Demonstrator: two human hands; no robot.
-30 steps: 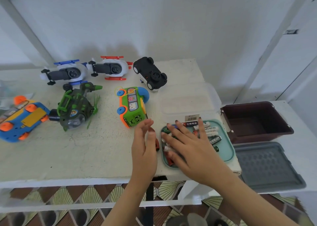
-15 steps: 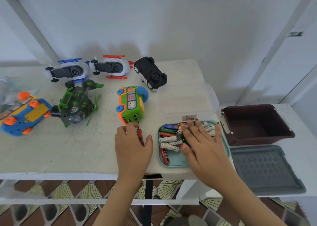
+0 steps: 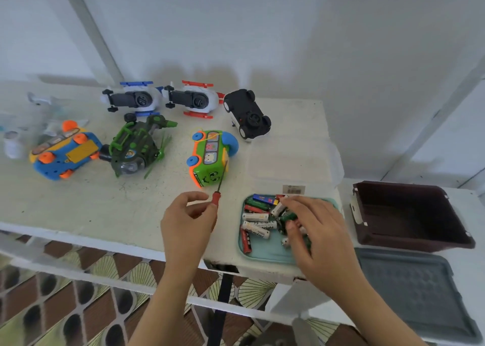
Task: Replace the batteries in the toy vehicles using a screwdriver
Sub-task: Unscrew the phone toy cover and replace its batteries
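The left hand pinches the red screwdriver. Its tip points up at the green toy bus just behind. The right hand curls its fingers on a green battery in the blue tray. A black toy car lies farther back on the surface.

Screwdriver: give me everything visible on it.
The screwdriver is small, with a red, plastic-looking handle and a thin dark shaft that looks like metal. The left hand pinches the handle, hiding its lower end. It tilts tip-up and away from the person, toward the green toy bus; whether the tip touches the bus is unclear.
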